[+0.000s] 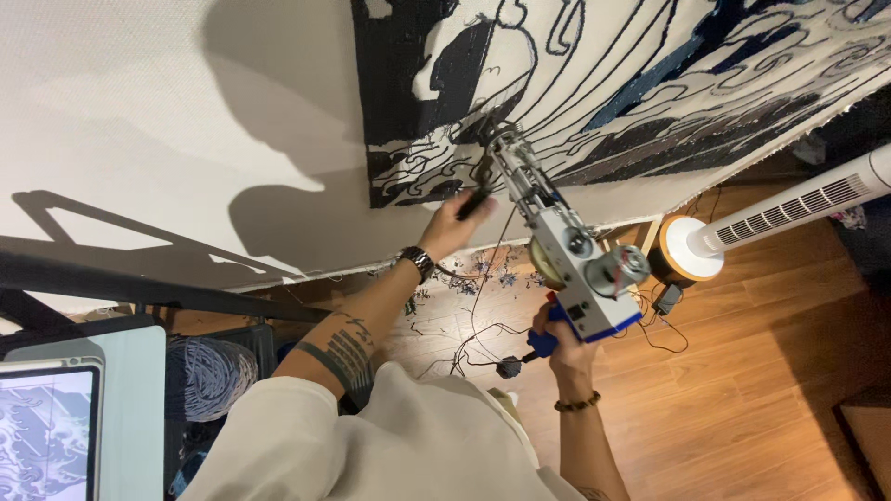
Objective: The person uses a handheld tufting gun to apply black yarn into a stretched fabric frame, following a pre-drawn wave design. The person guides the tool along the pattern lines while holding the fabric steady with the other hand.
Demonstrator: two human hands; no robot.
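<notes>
White backing cloth hangs stretched, partly tufted in black and blue, and the tufting gun presses its needle against the pattern's edge. The right hand is clamped on the blue grip and the left hand is closed round the front handle, so tufting looks mid-line; the next pass likely calls for steady pressure along the outline.

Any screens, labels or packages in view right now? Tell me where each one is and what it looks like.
Tablet: bottom left corner, beside the yarn cone; flat rectangle, pale frame, lit screen showing a blue-and-white wave drawing like the rug design.
No packages, labels or signs can be made out.
</notes>
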